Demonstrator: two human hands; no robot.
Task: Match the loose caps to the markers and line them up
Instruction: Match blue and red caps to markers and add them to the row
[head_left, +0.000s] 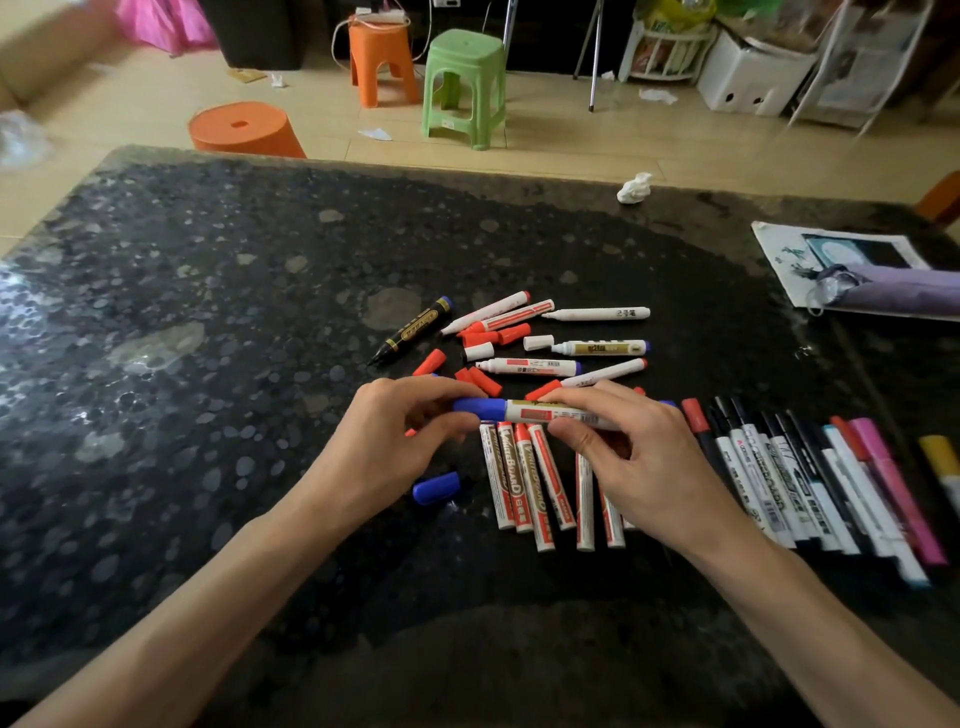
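My left hand (400, 441) pinches the blue cap (480, 408) on the end of a white whiteboard marker (540, 413), and my right hand (639, 457) grips that marker's barrel. The marker lies level above a row of red whiteboard markers (524, 480). A loose blue cap (436, 488) rests by my left wrist. Behind my hands lies a heap of uncapped markers (524, 366) with loose red caps (485, 382) and white caps (537, 342). A black marker (413, 330) with a blue end lies to their left. A row of capped black, red, pink and yellow markers (810, 478) sits on the right.
The dark speckled table (208, 312) holds a crumpled tissue (634, 188) at the back and a printed sheet with a purple pouch (893, 288) at the right edge. Orange stools (244, 130) and a green stool (465, 85) stand on the floor beyond.
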